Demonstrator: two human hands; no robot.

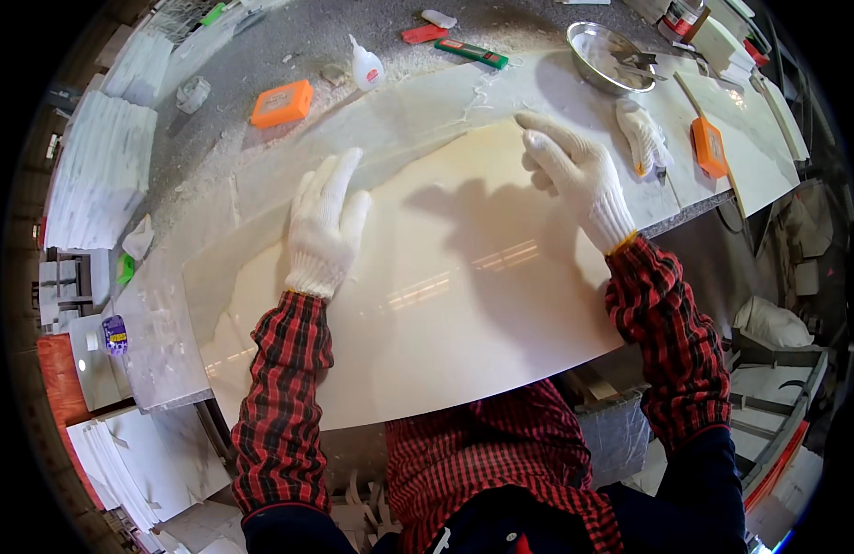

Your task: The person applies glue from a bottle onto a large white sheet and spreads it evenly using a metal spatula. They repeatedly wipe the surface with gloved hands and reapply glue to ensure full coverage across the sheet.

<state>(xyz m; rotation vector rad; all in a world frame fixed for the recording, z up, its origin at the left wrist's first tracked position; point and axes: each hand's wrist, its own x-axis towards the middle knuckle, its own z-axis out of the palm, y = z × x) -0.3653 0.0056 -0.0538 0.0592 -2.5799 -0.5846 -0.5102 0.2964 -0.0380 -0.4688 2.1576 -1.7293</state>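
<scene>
Several pale slabs (99,175) stand stacked at the left, with a purple-labeled bottle (115,334) on the nearer side of them. To their right, an orange box (281,104) sits on the far part of a dusty gray counter (316,37). A worker's left hand (325,222), in a white knit glove, spreads over the left part of a glossy cream slab (427,277), fingers pointing far; its grip is open, thumb apart, and holds nothing visible. Beyond it a white squeeze bottle (365,69) stands upright. The cream slab lies flat at center, its curved near edge before the worker's checked apron (492,434). A green object (471,53) lies on the far side. The gloved right hand (575,175) extends at the slab's far right, its grip loose and visibly empty; whether the fingertips touch the surface cannot be told. Farther right rest a metal bowl (585,74), a spare white glove (641,138) just nearer, and an orange-bodied tool (709,148) near the counter's edge.
</scene>
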